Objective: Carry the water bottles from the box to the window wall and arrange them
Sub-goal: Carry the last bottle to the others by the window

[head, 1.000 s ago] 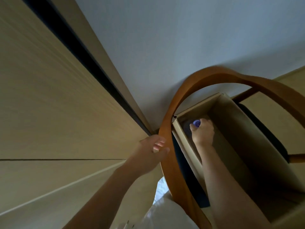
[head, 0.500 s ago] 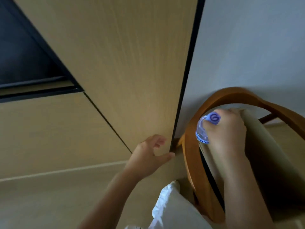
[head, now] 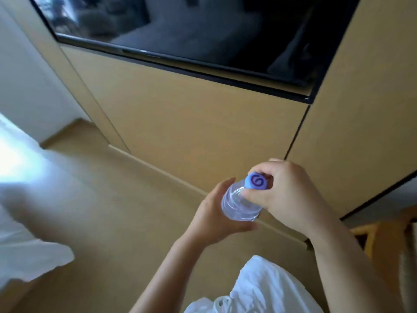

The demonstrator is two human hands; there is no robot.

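White fabric (head: 27,222) lies blurred at nine o'clock. Toward centre, the left hand (head: 214,213) cups the clear water bottle (head: 239,204) from the side, fingers curled round it. The right hand (head: 286,195), at three o'clock of the bottle, pinches its purple cap (head: 256,181). Behind stands a wooden cabinet (head: 191,123).

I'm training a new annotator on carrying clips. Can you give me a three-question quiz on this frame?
1. True or false: the water bottle stands on the floor.
2. Which hand pinches the bottle at its purple cap? A) left B) right
3. Fill in: the left hand wraps the bottle's clear ____.

Key:
1. False; both hands hold it in the air.
2. B; the right hand pinches just below the cap.
3. Body.
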